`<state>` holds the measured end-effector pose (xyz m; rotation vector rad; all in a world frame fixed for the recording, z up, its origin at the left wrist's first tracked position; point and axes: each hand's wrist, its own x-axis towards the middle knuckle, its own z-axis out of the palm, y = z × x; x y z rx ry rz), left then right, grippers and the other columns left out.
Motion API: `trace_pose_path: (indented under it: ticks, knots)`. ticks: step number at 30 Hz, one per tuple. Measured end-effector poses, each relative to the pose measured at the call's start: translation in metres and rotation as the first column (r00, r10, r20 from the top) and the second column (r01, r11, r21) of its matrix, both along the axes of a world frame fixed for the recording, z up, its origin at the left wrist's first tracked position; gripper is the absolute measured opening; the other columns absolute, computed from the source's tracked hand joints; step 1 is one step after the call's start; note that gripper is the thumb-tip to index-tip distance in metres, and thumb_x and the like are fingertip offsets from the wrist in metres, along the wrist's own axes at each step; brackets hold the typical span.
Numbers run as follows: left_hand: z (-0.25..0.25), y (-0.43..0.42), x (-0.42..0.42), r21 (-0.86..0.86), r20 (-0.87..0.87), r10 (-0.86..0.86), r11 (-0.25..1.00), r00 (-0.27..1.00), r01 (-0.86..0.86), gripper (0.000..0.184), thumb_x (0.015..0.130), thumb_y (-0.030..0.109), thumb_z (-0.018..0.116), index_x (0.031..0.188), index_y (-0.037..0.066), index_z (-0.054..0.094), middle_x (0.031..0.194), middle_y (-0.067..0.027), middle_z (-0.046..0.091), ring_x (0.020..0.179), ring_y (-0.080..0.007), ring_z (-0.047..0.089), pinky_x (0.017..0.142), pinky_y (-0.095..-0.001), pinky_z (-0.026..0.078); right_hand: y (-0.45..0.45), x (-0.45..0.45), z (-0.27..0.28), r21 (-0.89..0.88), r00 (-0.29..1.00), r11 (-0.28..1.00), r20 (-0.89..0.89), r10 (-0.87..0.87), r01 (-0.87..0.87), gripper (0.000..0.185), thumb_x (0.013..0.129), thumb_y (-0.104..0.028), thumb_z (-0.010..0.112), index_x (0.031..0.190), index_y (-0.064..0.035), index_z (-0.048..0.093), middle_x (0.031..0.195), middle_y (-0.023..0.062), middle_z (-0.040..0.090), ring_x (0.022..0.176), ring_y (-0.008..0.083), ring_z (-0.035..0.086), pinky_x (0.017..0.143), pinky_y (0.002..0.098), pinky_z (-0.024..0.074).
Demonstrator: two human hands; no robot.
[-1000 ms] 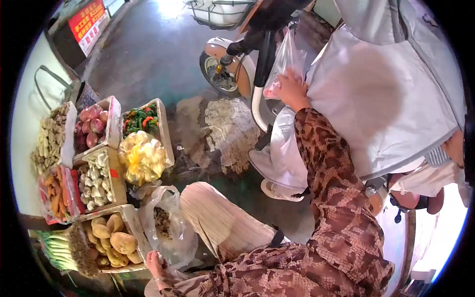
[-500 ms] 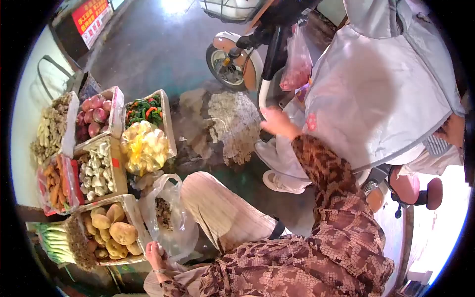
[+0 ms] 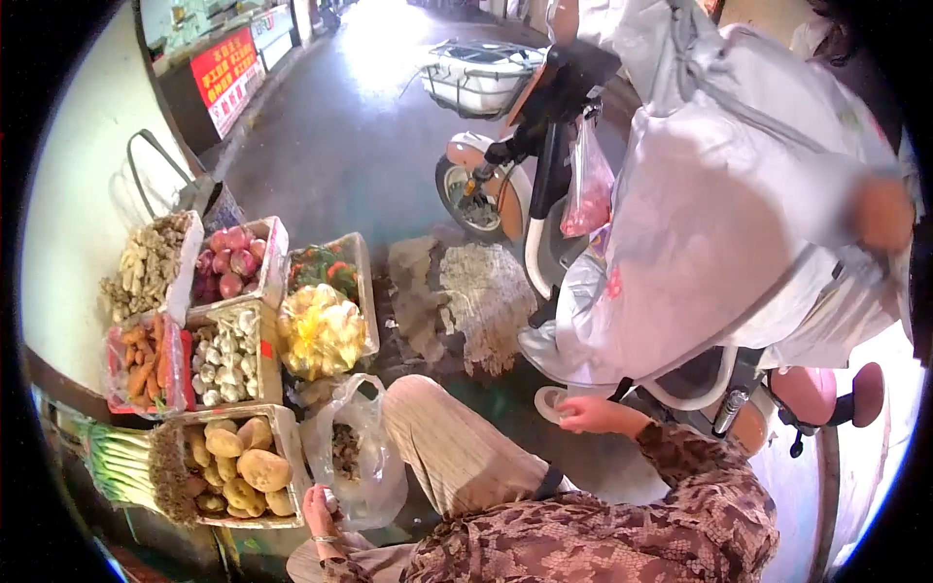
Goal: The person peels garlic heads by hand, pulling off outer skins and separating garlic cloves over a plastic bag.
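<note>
My left hand (image 3: 321,512) is low in the view, its fingers curled around a small whitish thing, right of the potatoes (image 3: 262,470) and beside a clear plastic bag (image 3: 374,486) with dark scraps in it. My right hand (image 3: 593,415) is in front of a person's pale shoe (image 3: 551,403), fingers drawn together; whether anything small is between them cannot be made out. A clear bag with pink contents (image 3: 586,199) hangs from the scooter (image 3: 552,165), away from both hands.
Boxes of garlic (image 3: 224,360), onions (image 3: 230,260), peppers (image 3: 326,267), ginger (image 3: 146,262) and carrots (image 3: 144,361) stand at the left, with green onions (image 3: 121,466) below. A person in a pale grey cover (image 3: 690,214) sits on the scooter at the right.
My right hand has let go of the hanging bag and come back down towards my lap. My left hand stays by the potatoes. The view has tilted up, showing more of the lane.
</note>
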<state>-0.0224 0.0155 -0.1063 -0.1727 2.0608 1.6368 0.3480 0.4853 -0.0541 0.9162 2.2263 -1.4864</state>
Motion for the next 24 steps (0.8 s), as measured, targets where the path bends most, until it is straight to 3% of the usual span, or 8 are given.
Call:
trace_pose_path:
  ticks: [2,5,6,9,11,14,19,24]
  knots:
    - [-0.002,0.003,-0.001,-0.02,0.012,-0.022,1.0,1.0,0.022,0.026,0.1,0.035,0.058,0.089,0.011,0.062,0.066,0.0015,0.055,0.05,-0.0096,0.052,0.04,-0.0255,0.039,0.003,0.021,0.02,0.064,1.0,0.998,0.004,-0.023,0.023,0.046,0.09,-0.03,0.068,0.124,0.0018,0.062,0.089,0.009,0.07,0.073,0.0151,0.065,0.069,0.0306,0.0532]
    - [0.001,0.007,0.0,-0.038,-0.031,-0.068,0.997,0.997,0.067,0.028,0.1,0.036,0.057,0.09,0.011,0.063,0.067,0.0014,0.054,0.05,-0.0105,0.052,0.04,-0.0258,0.04,0.009,0.033,0.043,0.297,0.936,0.897,0.032,-0.351,0.327,0.043,0.088,-0.032,0.071,0.115,0.0009,0.064,0.083,0.0112,0.072,0.071,0.0179,0.069,0.062,0.0339,0.0543]
    - [0.002,0.006,0.001,-0.04,-0.035,-0.069,0.997,0.997,0.068,0.028,0.1,0.036,0.057,0.09,0.011,0.063,0.067,0.0014,0.054,0.05,-0.0105,0.052,0.04,-0.0258,0.04,0.008,0.026,0.056,0.32,0.922,0.868,-0.051,-0.384,0.379,0.044,0.088,-0.031,0.071,0.12,-0.0023,0.063,0.097,0.0175,0.071,0.079,0.0296,0.072,0.074,0.0398,0.0563]
    - [-0.002,0.006,-0.001,-0.035,-0.072,-0.084,0.996,0.994,0.081,0.031,0.1,0.038,0.056,0.09,0.01,0.063,0.067,0.0006,0.054,0.05,-0.0115,0.053,0.039,-0.0258,0.041,0.013,-0.008,0.061,0.481,0.854,0.769,-0.495,-0.158,0.421,0.074,0.088,-0.025,0.07,0.15,-0.0046,0.036,0.126,0.0257,0.06,0.096,0.0312,0.068,0.086,0.0393,0.0535]
    - [-0.011,-0.001,0.001,0.01,-0.034,-0.045,0.999,0.998,0.045,0.031,0.099,0.04,0.057,0.09,0.011,0.063,0.067,0.0005,0.054,0.05,-0.0114,0.052,0.038,-0.0261,0.041,0.016,-0.038,0.062,0.332,0.8,0.825,-0.559,-0.219,0.457,0.08,0.089,-0.022,0.069,0.155,-0.0056,0.027,0.139,0.0261,0.05,0.101,0.0307,0.065,0.091,0.039,0.0514]
    - [0.021,0.008,0.026,-0.001,-0.019,-0.032,0.999,0.999,0.032,0.028,0.097,0.039,0.061,0.092,0.012,0.061,0.065,0.0005,0.055,0.047,-0.0113,0.05,0.038,-0.025,0.04,0.007,-0.078,0.079,0.264,0.755,0.849,-0.619,-0.216,0.458,0.079,0.092,-0.017,0.068,0.157,-0.01,0.024,0.147,0.026,0.045,0.114,0.0274,0.063,0.089,0.0343,0.055]
    - [0.021,-0.007,0.036,0.049,-0.033,-0.023,0.998,0.999,0.025,0.022,0.095,0.035,0.065,0.094,0.013,0.061,0.066,0.0006,0.056,0.049,-0.011,0.051,0.04,-0.0237,0.039,-0.025,-0.101,0.068,0.16,0.831,0.98,-0.556,-0.01,0.119,0.076,0.093,-0.019,0.065,0.155,-0.0064,0.024,0.143,0.0243,0.045,0.094,0.028,0.064,0.087,0.0391,0.0522]
    - [0.027,-0.005,0.043,0.093,-0.044,-0.07,0.993,0.997,0.073,0.023,0.09,0.024,0.072,0.108,0.011,0.063,0.073,0.0023,0.056,0.052,-0.0078,0.048,0.042,-0.0225,0.035,-0.057,-0.086,0.052,0.089,0.857,0.996,-0.514,0.034,0.014,0.061,0.093,-0.019,0.065,0.147,-0.0042,0.04,0.128,0.0241,0.06,0.091,0.0263,0.069,0.083,0.0378,0.0534]
